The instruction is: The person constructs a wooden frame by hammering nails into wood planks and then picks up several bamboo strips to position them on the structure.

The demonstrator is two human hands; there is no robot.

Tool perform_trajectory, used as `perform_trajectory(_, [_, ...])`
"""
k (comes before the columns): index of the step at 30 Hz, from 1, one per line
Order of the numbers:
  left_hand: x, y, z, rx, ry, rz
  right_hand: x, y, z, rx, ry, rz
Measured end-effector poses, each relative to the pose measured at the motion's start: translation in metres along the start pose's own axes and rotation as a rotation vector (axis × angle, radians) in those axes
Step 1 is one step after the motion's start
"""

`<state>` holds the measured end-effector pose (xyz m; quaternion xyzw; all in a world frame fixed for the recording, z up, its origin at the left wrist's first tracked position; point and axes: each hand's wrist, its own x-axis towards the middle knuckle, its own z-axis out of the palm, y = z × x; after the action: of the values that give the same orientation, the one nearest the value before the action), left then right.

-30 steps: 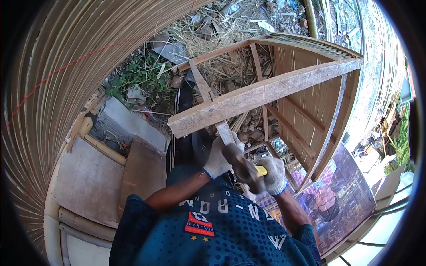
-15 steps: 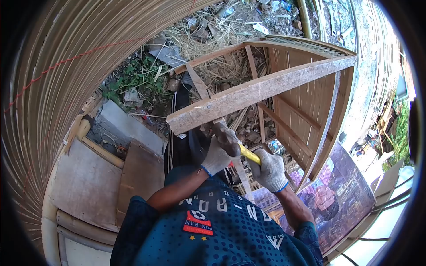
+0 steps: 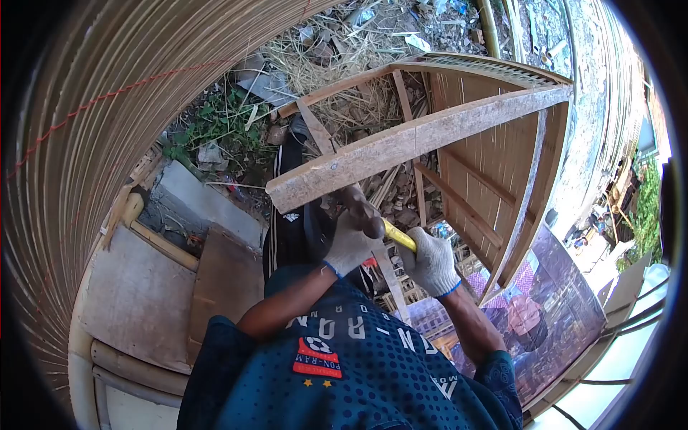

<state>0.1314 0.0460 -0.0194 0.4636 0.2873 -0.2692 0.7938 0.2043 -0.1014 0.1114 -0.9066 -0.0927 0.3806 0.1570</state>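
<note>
My right hand, in a white knit glove with a blue cuff, is closed around the yellow handle of a hammer. The hammer's brown, worn head lies just below the thick wooden beam. My left hand, gloved alike, is curled right behind the hammer head against a narrow wooden brace. The head hides its fingertips, so what they hold does not show. The brace crosses under the beam near its sawn left end.
A wooden frame with a panelled side stands ahead to the right. Bamboo slats curve along the left. Boards lie at lower left, a printed sheet at lower right. Straw and rubble cover the ground beyond.
The hammer head has shifted slightly up towards the beam, and my right hand has moved a little left with the handle. My left hand stays beside the brace.
</note>
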Motion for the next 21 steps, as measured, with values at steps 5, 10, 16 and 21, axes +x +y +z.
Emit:
perform_trajectory(5, [0.001,-0.035,-0.004,0.02,-0.12,0.035,-0.009,0.0,-0.009,0.117,0.097,-0.162])
perform_trajectory(10, [-0.008,0.015,0.0,-0.248,-0.031,-0.134,-0.025,0.005,0.0,0.251,0.089,0.047])
perform_trajectory(16, [-0.006,0.012,-0.003,-0.249,-0.051,-0.19,-0.01,0.013,-0.005,0.731,0.013,0.325])
perform_trajectory(21, [-0.004,0.009,-0.007,-0.157,-0.089,-0.14,0.025,0.063,0.003,0.883,-0.292,0.382])
